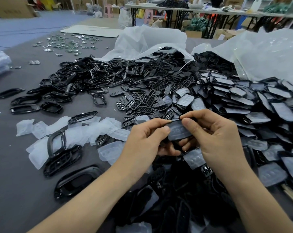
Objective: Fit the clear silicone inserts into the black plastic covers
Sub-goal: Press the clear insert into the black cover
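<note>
The covers are gleaming glossy black. The inserts are showing milky, see-through white, patterned with rows of small round dimples. The tabletop is looking dark grey, the bags cloudy white, the stools pink, the floor blue.

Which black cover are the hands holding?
The black cover pinched between the left hand and right hand; all the others lie on the table.

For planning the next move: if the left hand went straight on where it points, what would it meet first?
Probably the right hand: the left hand points rightward across the held cover.
</note>
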